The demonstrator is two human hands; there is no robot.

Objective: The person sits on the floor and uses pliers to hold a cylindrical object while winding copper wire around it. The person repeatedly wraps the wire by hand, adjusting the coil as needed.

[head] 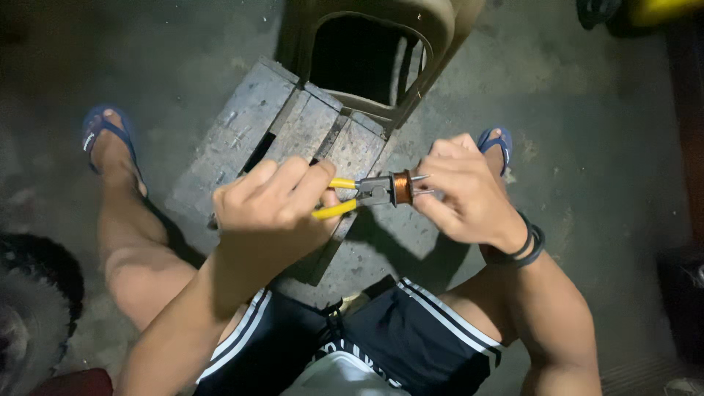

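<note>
Left hand (268, 202) fingers curled tight round yellow-handled pliers (352, 194). Copper wire coil (402, 187) sits on the plier nose, above wooden block (293, 132). Right hand (462, 194) fingertips pinch the coil. Step, judged: winding; steady tension needed.

wooden block (249, 125), plastic chair (381, 44), tyre (29, 308)

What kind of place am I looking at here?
Probably an informal home or backyard workshop: bare concrete floor, a worn wooden block as workbench, a tyre, and pliers gripping a copper wire coil.
</note>
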